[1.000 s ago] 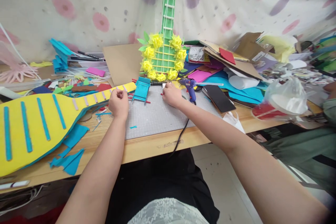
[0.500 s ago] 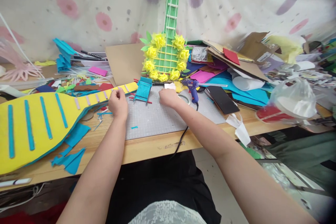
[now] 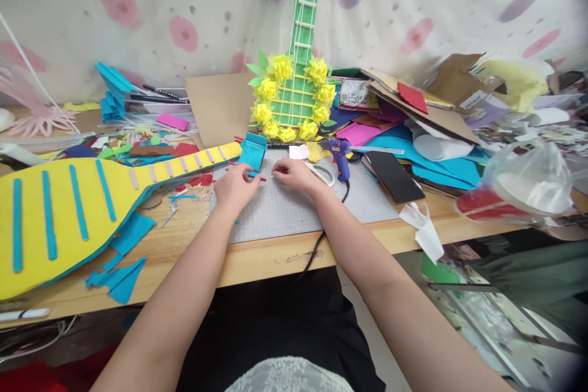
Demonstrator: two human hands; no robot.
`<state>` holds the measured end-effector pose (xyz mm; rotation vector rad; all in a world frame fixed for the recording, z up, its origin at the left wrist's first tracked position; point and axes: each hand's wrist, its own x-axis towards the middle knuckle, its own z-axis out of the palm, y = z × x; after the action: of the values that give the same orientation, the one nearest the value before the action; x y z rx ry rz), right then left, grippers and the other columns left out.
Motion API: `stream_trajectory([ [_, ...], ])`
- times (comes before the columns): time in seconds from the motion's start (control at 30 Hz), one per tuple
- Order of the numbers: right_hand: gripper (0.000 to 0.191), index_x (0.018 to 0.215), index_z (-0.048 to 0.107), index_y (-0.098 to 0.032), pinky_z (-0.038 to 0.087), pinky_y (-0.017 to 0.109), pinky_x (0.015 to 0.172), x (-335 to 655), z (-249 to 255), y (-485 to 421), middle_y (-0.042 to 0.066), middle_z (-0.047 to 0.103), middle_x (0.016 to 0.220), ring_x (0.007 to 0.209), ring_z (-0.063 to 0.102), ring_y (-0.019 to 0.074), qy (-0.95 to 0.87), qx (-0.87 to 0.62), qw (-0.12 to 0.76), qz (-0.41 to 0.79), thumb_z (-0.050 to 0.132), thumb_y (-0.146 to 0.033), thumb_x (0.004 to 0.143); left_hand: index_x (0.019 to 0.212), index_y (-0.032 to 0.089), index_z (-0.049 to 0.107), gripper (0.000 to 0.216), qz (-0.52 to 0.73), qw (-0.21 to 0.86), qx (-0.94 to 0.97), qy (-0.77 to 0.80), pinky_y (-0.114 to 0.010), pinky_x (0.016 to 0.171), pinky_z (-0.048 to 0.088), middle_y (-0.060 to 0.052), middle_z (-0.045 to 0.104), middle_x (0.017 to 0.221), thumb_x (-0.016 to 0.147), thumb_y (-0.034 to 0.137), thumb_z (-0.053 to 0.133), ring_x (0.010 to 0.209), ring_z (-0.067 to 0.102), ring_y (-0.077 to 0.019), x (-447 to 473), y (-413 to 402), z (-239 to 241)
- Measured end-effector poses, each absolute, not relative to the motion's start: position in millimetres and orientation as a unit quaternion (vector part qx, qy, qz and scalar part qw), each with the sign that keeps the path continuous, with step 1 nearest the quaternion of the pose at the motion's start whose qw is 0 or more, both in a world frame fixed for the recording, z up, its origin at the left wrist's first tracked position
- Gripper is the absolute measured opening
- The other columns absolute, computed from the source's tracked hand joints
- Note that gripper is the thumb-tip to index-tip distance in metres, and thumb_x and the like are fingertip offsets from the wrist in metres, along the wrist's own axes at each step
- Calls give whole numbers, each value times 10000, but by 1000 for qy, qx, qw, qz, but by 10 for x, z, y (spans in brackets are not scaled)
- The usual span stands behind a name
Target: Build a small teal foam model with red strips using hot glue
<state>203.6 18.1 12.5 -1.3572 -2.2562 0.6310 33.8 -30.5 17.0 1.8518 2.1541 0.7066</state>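
Observation:
My left hand point(image 3: 235, 187) rests on the grey cutting mat point(image 3: 294, 208), its fingers curled at the lower edge of a small teal foam piece point(image 3: 252, 154) and a thin red stick point(image 3: 257, 176). My right hand point(image 3: 296, 174) lies a little to the right on the mat, fingers bent and pinched together; what they hold is too small to make out. Scissors point(image 3: 324, 173) lie just right of that hand. The neck of a big yellow foam guitar point(image 3: 82, 208) with teal strips ends close to my left hand.
A green guitar with yellow paper flowers point(image 3: 294, 98) stands against the wall. A blue glue gun point(image 3: 339, 156), a black phone point(image 3: 390, 174), piled coloured sheets and cardboard point(image 3: 413, 110) fill the right. Teal scraps point(image 3: 119, 278) litter the wooden table point(image 3: 257, 260). A plastic bag point(image 3: 519, 180) sits far right.
My left hand left the yellow guitar's neck and moved right onto the mat by the teal piece. My right hand drew slightly toward me. The view shifted a little.

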Motion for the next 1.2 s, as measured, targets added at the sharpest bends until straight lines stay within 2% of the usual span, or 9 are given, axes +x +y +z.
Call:
stream_trajectory([
  [0.17, 159, 797, 665, -171, 335, 224, 606, 1975, 92, 153, 23, 652, 782, 683, 519, 122, -816, -497, 217, 201, 521, -238, 782, 930, 253, 620, 259, 209, 90, 635, 738, -294, 641, 392, -13, 671, 900, 766, 429, 525, 829, 614, -193, 446, -317, 83],
  [0.47, 161, 773, 643, -187, 319, 222, 593, 1937, 50, 145, 12, 663, 799, 700, 536, 125, -822, -498, 216, 173, 508, -273, 793, 862, 257, 649, 178, 235, 84, 623, 741, -288, 636, 404, -10, 670, 879, 755, 336, 532, 835, 613, -186, 440, -280, 27],
  [0.9, 180, 870, 638, -196, 351, 231, 670, 1847, 13, 132, 30, 674, 912, 847, 566, 154, -839, -489, 188, 145, 467, -231, 825, 878, 269, 671, 208, 234, 91, 591, 767, -314, 678, 427, -33, 698, 899, 751, 372, 542, 872, 626, -219, 468, -249, 29],
  [1.2, 203, 919, 647, -217, 359, 241, 695, 1823, 15, 114, 18, 676, 866, 841, 568, 160, -849, -478, 188, 129, 461, -250, 846, 787, 253, 669, 164, 253, 92, 569, 777, -308, 642, 415, -28, 702, 840, 742, 343, 539, 815, 634, -220, 473, -246, 49],
])
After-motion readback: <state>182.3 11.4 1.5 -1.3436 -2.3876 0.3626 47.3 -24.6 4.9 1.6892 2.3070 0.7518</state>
